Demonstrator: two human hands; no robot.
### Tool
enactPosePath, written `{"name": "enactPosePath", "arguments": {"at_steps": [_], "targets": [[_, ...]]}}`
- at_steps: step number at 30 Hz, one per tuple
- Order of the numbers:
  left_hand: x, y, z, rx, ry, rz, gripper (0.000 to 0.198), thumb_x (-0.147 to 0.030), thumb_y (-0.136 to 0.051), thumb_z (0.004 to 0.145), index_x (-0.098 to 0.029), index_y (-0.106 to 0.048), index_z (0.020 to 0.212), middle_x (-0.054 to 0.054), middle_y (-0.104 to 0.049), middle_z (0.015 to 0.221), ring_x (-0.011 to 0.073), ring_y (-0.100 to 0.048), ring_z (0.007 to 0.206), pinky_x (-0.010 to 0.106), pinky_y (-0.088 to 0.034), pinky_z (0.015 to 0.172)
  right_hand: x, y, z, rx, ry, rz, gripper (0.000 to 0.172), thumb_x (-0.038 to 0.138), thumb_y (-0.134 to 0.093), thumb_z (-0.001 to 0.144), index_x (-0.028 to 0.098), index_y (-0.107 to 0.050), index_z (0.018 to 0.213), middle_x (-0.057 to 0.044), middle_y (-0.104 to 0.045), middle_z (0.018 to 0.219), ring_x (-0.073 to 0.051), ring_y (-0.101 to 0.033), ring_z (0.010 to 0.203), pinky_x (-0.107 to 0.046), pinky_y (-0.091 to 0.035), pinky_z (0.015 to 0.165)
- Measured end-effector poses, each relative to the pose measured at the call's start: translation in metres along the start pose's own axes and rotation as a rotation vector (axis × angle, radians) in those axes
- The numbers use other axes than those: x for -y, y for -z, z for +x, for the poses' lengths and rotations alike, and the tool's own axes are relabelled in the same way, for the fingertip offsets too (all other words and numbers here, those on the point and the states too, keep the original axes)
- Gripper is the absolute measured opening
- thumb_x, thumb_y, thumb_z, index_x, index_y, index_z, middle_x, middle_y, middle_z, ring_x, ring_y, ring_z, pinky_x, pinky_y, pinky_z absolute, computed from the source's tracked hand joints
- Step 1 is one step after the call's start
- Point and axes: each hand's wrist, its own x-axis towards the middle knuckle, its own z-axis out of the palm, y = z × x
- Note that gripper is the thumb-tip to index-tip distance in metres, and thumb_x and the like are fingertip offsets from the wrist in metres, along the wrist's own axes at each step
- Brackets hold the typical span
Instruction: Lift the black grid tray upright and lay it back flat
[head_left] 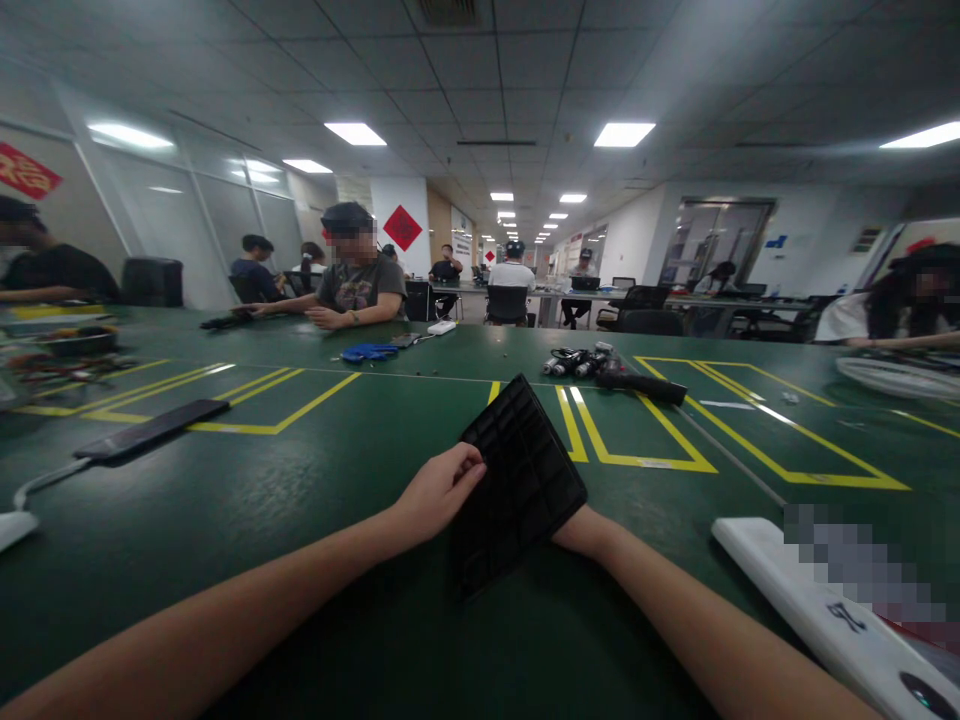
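A black tray divided into square compartments is raised and tilted over the green table in front of me. My right hand is at its lower right edge, supporting it from behind; the tray hides most of those fingers. At the left edge of the tray is my left hand, its fingers curled in and the thumb close against them, over the compartment side. Whether something small sits between those fingertips cannot be made out. The compartments are too dark to show any contents.
Yellow tape outlines mark the green table. A dark flat device with a white cable lies left; a white device lies right. Ahead are bundled black cables, a black handle-like object, blue gloves and a seated person.
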Motion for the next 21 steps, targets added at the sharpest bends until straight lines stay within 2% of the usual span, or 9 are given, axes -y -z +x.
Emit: {"name": "enactPosePath", "arguments": {"at_steps": [4, 6, 7, 9, 12, 14, 16, 19, 21], "targets": [[-0.005, 0.007, -0.001, 0.047, -0.096, 0.128, 0.017, -0.029, -0.042, 0.081, -0.019, -0.055, 0.083, 0.004, -0.056, 0.078, 0.017, -0.05, 0.073, 0.029, -0.037, 0.068, 0.001, 0.0, 0.001, -0.007, 0.006, -0.008, 0.053, 0.033, -0.059, 0.073, 0.02, -0.043, 0.122, -0.011, -0.049, 0.124, -0.028, -0.046, 0.113, -0.046, -0.032, 0.1], [-0.005, 0.01, 0.0, 0.068, -0.143, 0.109, 0.013, -0.028, -0.046, 0.078, -0.019, -0.056, 0.082, 0.005, -0.055, 0.081, 0.0169, -0.05, 0.075, 0.03, -0.038, 0.071, 0.004, 0.001, 0.002, -0.006, 0.013, -0.011, 0.049, 0.032, -0.057, 0.074, 0.021, -0.044, 0.12, -0.01, -0.051, 0.122, -0.027, -0.048, 0.11, -0.045, -0.036, 0.098], [-0.005, 0.01, 0.001, 0.066, -0.117, 0.051, 0.012, -0.027, -0.048, 0.076, -0.019, -0.055, 0.081, 0.004, -0.055, 0.079, 0.0163, -0.05, 0.073, 0.029, -0.039, 0.069, 0.005, 0.002, 0.003, -0.004, 0.019, -0.012, 0.047, 0.031, -0.057, 0.075, 0.021, -0.045, 0.119, -0.009, -0.052, 0.12, -0.027, -0.049, 0.109, -0.044, -0.037, 0.097], [-0.004, 0.008, 0.005, 0.041, 0.066, -0.185, 0.01, -0.027, -0.05, 0.073, -0.018, -0.051, 0.079, 0.002, -0.051, 0.071, 0.0143, -0.049, 0.064, 0.027, -0.04, 0.059, 0.01, 0.003, 0.004, 0.006, 0.034, -0.015, 0.043, 0.03, -0.056, 0.075, 0.022, -0.048, 0.117, -0.008, -0.054, 0.117, -0.025, -0.051, 0.106, -0.042, -0.039, 0.096], [-0.003, 0.005, 0.011, 0.04, 0.411, -0.649, 0.014, -0.027, -0.049, 0.069, -0.018, -0.042, 0.076, -0.001, -0.046, 0.065, 0.0106, -0.046, 0.053, 0.022, -0.034, 0.045, 0.015, 0.006, 0.006, 0.026, 0.057, -0.022, 0.037, 0.028, -0.054, 0.077, 0.023, -0.051, 0.114, -0.007, -0.055, 0.115, -0.023, -0.052, 0.105, -0.039, -0.04, 0.096], [-0.002, 0.005, 0.014, 0.08, 0.491, -0.752, 0.018, -0.029, -0.052, 0.067, -0.017, -0.042, 0.076, -0.003, -0.042, 0.063, 0.0081, -0.042, 0.05, 0.019, -0.03, 0.043, 0.015, 0.006, 0.006, 0.026, 0.061, -0.032, 0.036, 0.028, -0.052, 0.078, 0.023, -0.051, 0.114, -0.007, -0.055, 0.116, -0.023, -0.052, 0.105, -0.039, -0.039, 0.096], [0.0, 0.006, 0.014, 0.125, 0.437, -0.623, 0.027, -0.031, -0.059, 0.065, -0.017, -0.045, 0.083, -0.006, -0.039, 0.061, 0.0071, -0.039, 0.051, 0.019, -0.029, 0.045, 0.012, 0.006, 0.005, 0.018, 0.051, -0.046, 0.039, 0.029, -0.052, 0.078, 0.022, -0.048, 0.116, -0.008, -0.053, 0.118, -0.024, -0.05, 0.108, -0.041, -0.038, 0.096], [0.002, 0.008, 0.011, 0.199, 0.241, -0.324, 0.045, -0.035, -0.064, 0.063, -0.016, -0.048, 0.101, -0.006, -0.04, 0.065, 0.0092, -0.041, 0.058, 0.022, -0.035, 0.055, 0.004, 0.004, 0.002, 0.014, 0.021, -0.077, 0.048, 0.031, -0.055, 0.076, 0.021, -0.042, 0.122, -0.01, -0.049, 0.122, -0.025, -0.047, 0.111, -0.042, -0.037, 0.097], [0.001, 0.01, 0.007, 0.216, 0.113, -0.148, 0.049, -0.039, -0.062, 0.066, -0.016, -0.049, 0.107, -0.002, -0.045, 0.073, 0.012, -0.045, 0.065, 0.025, -0.038, 0.061, -0.001, 0.002, 0.0, 0.02, -0.001, -0.107, 0.054, 0.031, -0.056, 0.075, 0.021, -0.038, 0.125, -0.011, -0.046, 0.125, -0.025, -0.045, 0.113, -0.041, -0.037, 0.097]]}}
